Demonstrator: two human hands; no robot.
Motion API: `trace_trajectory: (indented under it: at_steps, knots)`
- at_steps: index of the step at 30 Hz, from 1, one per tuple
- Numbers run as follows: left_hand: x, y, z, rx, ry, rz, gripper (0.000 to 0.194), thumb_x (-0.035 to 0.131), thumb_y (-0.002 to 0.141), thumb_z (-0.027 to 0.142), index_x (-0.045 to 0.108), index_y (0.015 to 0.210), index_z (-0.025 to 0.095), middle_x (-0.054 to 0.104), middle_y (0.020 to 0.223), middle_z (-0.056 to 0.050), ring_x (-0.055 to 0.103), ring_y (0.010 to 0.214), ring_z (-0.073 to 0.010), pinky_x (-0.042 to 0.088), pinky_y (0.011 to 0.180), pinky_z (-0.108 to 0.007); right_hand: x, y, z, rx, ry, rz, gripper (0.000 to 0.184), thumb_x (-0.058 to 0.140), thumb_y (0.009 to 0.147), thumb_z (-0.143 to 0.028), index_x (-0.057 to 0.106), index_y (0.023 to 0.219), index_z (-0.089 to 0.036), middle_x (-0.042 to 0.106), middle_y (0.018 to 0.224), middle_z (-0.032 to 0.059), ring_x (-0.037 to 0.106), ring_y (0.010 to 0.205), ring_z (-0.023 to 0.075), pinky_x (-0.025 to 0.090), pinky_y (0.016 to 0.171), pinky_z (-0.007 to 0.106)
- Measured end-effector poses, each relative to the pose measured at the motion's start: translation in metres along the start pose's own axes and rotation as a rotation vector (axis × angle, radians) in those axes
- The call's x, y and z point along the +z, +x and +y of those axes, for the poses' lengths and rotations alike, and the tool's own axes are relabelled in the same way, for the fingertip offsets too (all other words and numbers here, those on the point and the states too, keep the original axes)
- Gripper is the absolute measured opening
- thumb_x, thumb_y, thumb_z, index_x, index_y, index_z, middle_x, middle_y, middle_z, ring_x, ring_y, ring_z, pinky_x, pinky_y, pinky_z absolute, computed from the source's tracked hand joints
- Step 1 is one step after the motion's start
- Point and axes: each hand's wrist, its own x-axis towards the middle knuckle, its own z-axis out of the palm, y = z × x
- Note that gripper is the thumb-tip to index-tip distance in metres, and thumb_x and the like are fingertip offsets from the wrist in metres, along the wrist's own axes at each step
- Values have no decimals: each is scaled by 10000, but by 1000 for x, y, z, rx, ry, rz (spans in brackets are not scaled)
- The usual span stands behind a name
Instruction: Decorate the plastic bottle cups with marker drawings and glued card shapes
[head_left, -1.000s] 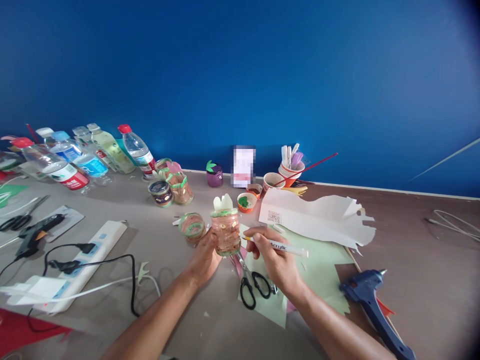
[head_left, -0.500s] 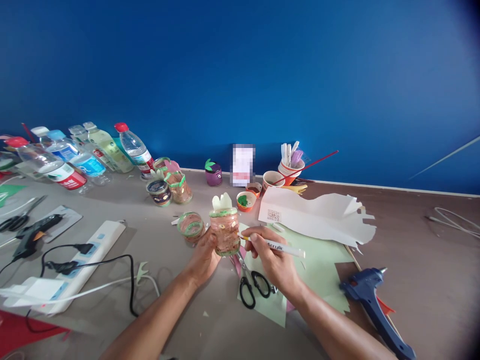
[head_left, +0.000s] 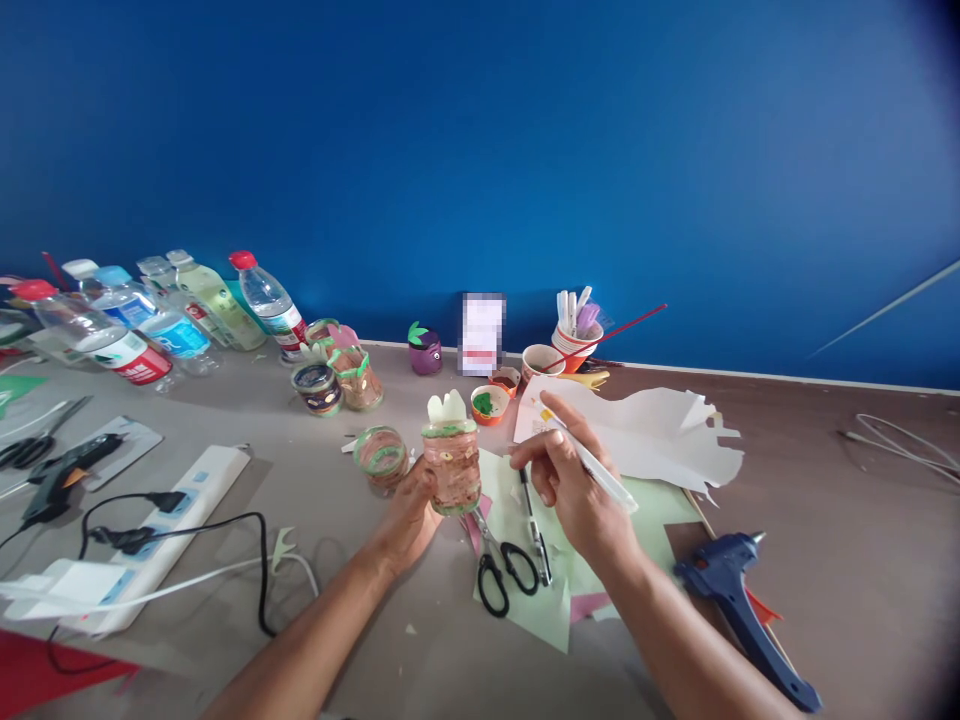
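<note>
My left hand (head_left: 407,520) is closed around the side of a brown-painted glass jar (head_left: 454,475) with green bands at rim and base, a yellow eye-like mark and pale green leaf shapes on top. To its right, my right hand (head_left: 577,490) grips a white acrylic marker (head_left: 609,480) between the fingers, apart from the jar. The marker's yellow tip points up and left. Below the jar lie black-handled scissors (head_left: 491,588) and a black pen (head_left: 534,530) on pale green paper (head_left: 555,610). Another brown and green jar (head_left: 381,458) stands just left of the held one.
Several decorated jars (head_left: 358,380) stand behind on the left, near plastic bottles (head_left: 266,305). A power strip (head_left: 172,530) with cables lies at left. Paint cups (head_left: 491,405), a cup of markers (head_left: 577,335), torn white paper (head_left: 652,430) and a blue glue gun (head_left: 739,610) are on the right.
My right hand has drawn the marker away from the jar, to the right and upward, tilting its tip up. The black pen on the paper has come into view. My left hand keeps the jar nearly still.
</note>
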Motion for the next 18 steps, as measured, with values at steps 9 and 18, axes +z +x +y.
trace_trajectory:
  at_steps: [9, 18]
  knots:
    - [5, -2, 1, 21, 69, -72, 600, 763, 733, 551, 657, 1215, 210, 666, 1267, -144, 603, 1180, -317, 463, 975, -442, 6, 29, -19, -188, -359, -258, 259, 517, 937, -257, 583, 1184, -214, 711, 1018, 67, 633, 755, 137, 501, 664, 279]
    - [11, -4, 8, 20, 110, -79, 660, 785, 705, 555, 625, 1238, 201, 652, 1259, -148, 578, 1195, -325, 453, 975, -452, 16, 55, -37, -431, -739, -775, 421, 493, 827, -29, 638, 1201, -157, 737, 1110, 117, 703, 988, 232, 541, 832, 355]
